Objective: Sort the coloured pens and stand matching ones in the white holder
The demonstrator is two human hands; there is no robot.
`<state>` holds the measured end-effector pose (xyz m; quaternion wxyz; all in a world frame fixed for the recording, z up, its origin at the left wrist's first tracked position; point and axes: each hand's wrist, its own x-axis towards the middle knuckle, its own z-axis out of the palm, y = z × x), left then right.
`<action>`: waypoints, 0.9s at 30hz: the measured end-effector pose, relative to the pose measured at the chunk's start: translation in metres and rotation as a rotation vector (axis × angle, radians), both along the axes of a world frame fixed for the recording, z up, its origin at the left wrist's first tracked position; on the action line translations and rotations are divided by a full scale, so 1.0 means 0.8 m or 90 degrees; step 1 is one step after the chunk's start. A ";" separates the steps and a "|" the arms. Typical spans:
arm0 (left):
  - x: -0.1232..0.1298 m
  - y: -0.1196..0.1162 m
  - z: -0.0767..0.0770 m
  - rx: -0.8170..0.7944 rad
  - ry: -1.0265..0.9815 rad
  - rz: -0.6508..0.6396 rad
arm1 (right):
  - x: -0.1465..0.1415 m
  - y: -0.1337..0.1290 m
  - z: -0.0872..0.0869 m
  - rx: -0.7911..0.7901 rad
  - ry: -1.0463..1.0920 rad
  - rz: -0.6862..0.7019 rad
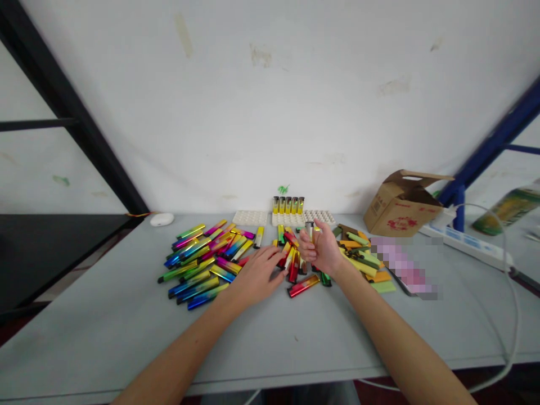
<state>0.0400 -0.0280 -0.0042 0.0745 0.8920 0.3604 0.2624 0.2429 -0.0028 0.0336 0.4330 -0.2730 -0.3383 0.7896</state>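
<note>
In the head view, the right hand [321, 247] has its fingers curled around an upright lighter [310, 229], while the left hand [260, 273], half open, lies over the red lighters [294, 266], its grip impossible to tell. From between the hands, a tray [287, 220] bearing five upright lighters [288, 205] stands at twelve o'clock, metallic lighters [198, 264] crowd nine, and yellow-green lighters [363, 264], then a cardboard box [399, 208], lie towards two to three.
</note>
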 end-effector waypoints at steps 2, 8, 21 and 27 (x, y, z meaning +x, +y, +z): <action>0.000 0.000 0.000 0.005 0.006 0.004 | -0.002 -0.001 0.000 -0.004 -0.002 -0.007; 0.002 -0.002 0.006 -0.001 0.020 0.006 | -0.008 -0.002 0.000 0.009 -0.010 -0.008; 0.002 -0.003 0.007 -0.006 0.029 0.011 | -0.020 -0.008 0.009 -0.010 -0.034 -0.056; 0.002 -0.002 0.007 -0.009 0.024 0.008 | -0.020 -0.007 0.005 -0.011 -0.031 -0.033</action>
